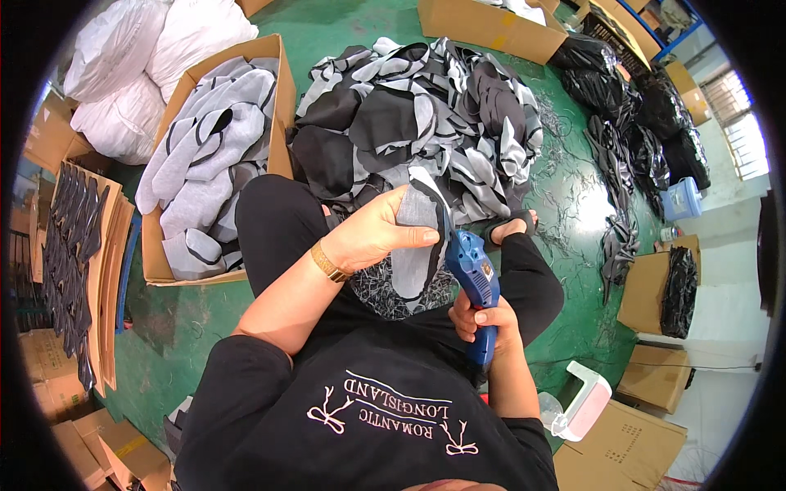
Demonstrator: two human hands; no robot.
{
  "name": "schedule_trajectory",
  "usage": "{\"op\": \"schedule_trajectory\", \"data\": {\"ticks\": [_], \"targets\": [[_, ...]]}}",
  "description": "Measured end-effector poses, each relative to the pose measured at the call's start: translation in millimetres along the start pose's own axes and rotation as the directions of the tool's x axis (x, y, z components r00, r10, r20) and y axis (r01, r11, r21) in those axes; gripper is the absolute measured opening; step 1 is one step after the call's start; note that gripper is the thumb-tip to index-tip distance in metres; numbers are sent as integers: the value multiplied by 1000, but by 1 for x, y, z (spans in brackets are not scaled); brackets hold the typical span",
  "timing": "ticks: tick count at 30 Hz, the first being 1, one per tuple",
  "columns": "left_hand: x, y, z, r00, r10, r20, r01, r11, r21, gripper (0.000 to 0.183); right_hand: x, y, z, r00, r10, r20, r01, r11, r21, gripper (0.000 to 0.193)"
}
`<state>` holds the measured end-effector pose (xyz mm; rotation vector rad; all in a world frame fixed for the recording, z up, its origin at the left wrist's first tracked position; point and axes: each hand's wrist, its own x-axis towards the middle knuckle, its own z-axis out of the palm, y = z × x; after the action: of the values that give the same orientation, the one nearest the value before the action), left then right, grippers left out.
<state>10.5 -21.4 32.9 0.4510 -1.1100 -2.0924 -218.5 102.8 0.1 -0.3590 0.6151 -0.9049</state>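
Observation:
My left hand is closed on a long grey fabric piece with black edging, pinching it between thumb and fingers above my lap. In my right hand is a blue handheld electric cutter, gripped round its handle. The cutter's front end lies against the right edge of the fabric; its blade is too small to make out. Thin dark and grey trimmings lie below the fabric between my legs. Just beyond rises a big heap of similar grey and black fabric pieces.
A cardboard box filled with grey pieces stands at my left. White sacks are stacked behind it. Black plastic bags, a light blue bucket and strips of scrap line the right side. A white and pink device stands near my right elbow.

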Motion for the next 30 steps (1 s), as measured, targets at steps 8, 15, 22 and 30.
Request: {"op": "schedule_trajectory", "data": {"ticks": [8, 15, 22, 30], "targets": [[1, 3, 2, 999, -4, -33, 10, 987, 159, 28, 4, -25, 8, 934, -292, -203, 201, 905, -375, 40], [7, -14, -9, 973, -34, -227, 5, 992, -129, 22, -15, -26, 10, 873, -406, -271, 173, 777, -605, 38], [12, -32, -11, 941, 50, -334, -87, 991, -97, 20, -17, -12, 17, 858, -433, -277, 22, 570, -822, 31], [6, -35, -1, 898, 208, -388, -181, 978, 107, 19, -20, -10, 19, 868, -357, -345, -22, 667, -745, 30]]}}
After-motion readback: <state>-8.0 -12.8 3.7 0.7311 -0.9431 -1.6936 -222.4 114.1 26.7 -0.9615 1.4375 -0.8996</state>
